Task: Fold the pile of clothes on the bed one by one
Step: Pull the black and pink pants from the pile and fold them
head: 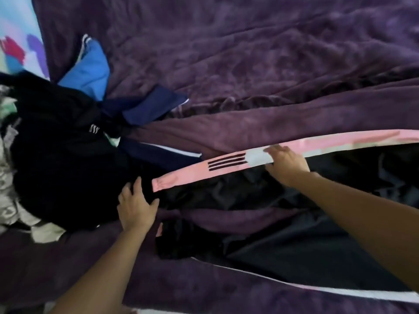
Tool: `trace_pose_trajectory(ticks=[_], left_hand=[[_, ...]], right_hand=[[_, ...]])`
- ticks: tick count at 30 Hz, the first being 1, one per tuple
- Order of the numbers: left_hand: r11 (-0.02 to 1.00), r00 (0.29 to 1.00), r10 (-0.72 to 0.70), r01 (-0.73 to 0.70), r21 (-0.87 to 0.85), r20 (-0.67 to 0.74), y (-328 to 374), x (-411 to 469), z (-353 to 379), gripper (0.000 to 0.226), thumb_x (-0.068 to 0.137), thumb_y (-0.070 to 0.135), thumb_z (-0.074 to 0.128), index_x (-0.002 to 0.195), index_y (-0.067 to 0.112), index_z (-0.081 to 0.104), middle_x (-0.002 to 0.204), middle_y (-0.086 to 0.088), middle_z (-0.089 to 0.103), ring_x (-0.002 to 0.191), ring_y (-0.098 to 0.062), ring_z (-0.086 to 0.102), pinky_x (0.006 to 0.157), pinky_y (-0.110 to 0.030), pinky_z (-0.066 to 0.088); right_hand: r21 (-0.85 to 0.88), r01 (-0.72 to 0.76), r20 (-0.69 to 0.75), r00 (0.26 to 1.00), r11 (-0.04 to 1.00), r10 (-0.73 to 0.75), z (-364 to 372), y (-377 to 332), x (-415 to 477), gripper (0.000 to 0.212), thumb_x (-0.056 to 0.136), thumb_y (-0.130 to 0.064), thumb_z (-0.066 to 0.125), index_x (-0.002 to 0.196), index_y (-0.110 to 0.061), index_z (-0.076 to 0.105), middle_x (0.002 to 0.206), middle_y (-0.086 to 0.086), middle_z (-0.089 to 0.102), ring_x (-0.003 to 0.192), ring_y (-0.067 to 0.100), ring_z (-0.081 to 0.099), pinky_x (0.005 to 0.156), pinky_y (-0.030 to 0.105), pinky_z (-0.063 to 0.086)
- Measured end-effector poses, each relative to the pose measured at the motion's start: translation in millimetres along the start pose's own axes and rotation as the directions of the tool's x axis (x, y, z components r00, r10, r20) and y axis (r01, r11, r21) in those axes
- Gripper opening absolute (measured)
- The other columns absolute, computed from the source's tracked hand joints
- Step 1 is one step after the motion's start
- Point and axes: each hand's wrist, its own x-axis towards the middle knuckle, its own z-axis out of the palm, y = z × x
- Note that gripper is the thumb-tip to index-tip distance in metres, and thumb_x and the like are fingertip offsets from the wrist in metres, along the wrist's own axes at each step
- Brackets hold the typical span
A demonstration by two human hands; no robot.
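A bed under a rumpled purple blanket fills the view. A dark pile of clothes sits at the left, with blue pieces and a navy one at its far side. Black trousers with a pink side stripe lie spread from the pile to the right, both legs flat on the blanket.

Single head-worn wide-angle view, facing forward and steeply down onto the bed from close above. Both forearms enter from the lower edge, the left hand and right hand near mid-frame. The horizon is tilted; the edges show wide-angle bowing.
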Motion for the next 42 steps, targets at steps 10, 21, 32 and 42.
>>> trace_pose_trajectory(ticks=[10,21,32,42], left_hand=[[0.908,0.981,0.136,-0.178,-0.379,-0.137,7.1,76.1,9.9,0.009,0.082,0.012,0.066,0.089,0.016,0.069,0.083,-0.01,0.071,0.083,-0.032,0.066,0.073,-0.041,0.053],[0.713,0.651,0.659,-0.7,-0.037,0.376,-22.7,-22.9,57.8,0.071,0.064,0.07,0.064,0.12,0.029,0.052,0.114,0.003,0.054,0.109,-0.021,0.051,0.091,-0.039,0.039],[0.9,0.746,0.218,0.096,-0.425,0.629,-32.9,1.5,24.0,0.028,0.077,-0.008,0.064,0.097,0.01,0.069,0.08,-0.003,0.069,0.077,-0.021,0.063,0.065,-0.028,0.049],[0.787,0.783,0.584,-0.611,0.091,0.213,20.5,-94.5,53.2,0.027,0.08,0.02,0.066,0.107,0.02,0.066,0.104,-0.008,0.061,0.098,-0.034,0.059,0.078,-0.041,0.048]], right_hand=[[0.035,-0.226,-0.113,0.967,0.973,0.229,26.3,-50.3,51.4,0.028,0.089,-0.025,0.058,0.106,-0.004,0.068,0.11,0.028,0.064,0.102,0.046,0.058,0.083,0.045,0.047],[0.19,-0.058,-0.229,0.968,0.98,0.102,47.9,-57.8,-39.1,0.018,0.085,-0.023,0.064,0.1,-0.013,0.067,0.104,0.011,0.061,0.102,0.032,0.057,0.079,0.039,0.048],[0.11,-0.253,-0.092,0.96,0.961,0.263,133.5,20.0,-227.1,0.068,0.081,-0.049,0.068,0.137,-0.016,0.049,0.143,0.008,0.046,0.132,0.029,0.042,0.096,0.045,0.046],[-0.177,-0.269,0.07,0.956,0.947,0.285,129.4,87.1,-251.1,0.083,0.076,-0.044,0.067,0.148,-0.026,0.03,0.158,0.002,0.02,0.145,0.022,0.017,0.108,0.04,0.028]])
